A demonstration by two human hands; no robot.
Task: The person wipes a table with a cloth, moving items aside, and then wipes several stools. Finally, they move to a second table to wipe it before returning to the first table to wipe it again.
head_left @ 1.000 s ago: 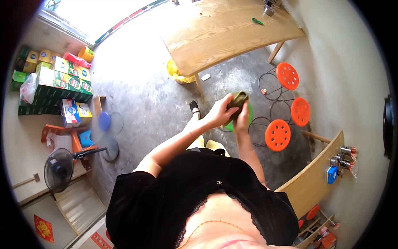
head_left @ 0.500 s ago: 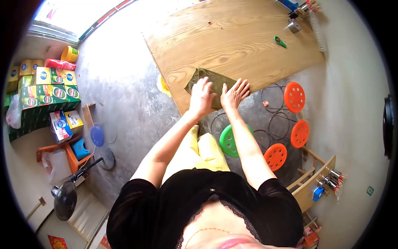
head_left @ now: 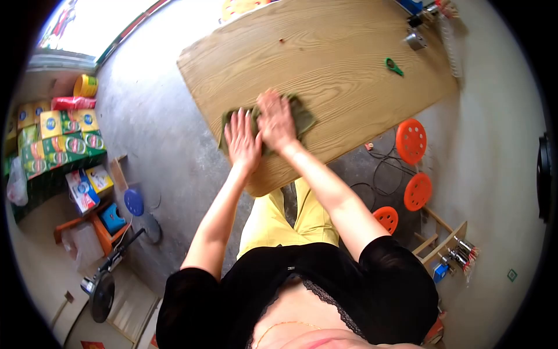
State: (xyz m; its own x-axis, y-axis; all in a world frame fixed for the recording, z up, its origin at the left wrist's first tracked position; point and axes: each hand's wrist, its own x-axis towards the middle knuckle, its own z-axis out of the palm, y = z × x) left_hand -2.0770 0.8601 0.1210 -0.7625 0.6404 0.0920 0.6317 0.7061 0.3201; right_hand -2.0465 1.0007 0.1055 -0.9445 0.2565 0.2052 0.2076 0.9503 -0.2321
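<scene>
An olive-green cloth lies rumpled on the wooden table, at its left near edge. My left hand rests flat on the cloth's left part, fingers stretched out and pointing away from me. Beside it, my right hand presses on the middle of the cloth with its fingers extended, slightly blurred. The two hands almost touch. Much of the cloth is hidden beneath them.
A green-handled tool and a metal can are on the table's right side, with a tiny reddish bit farther left. Orange stools stand at right. Stacked boxes and a black fan are at left.
Both hands have moved left across the table with the cloth, which is now more bunched. My right hand has come close beside my left. The camera view has shifted a little.
</scene>
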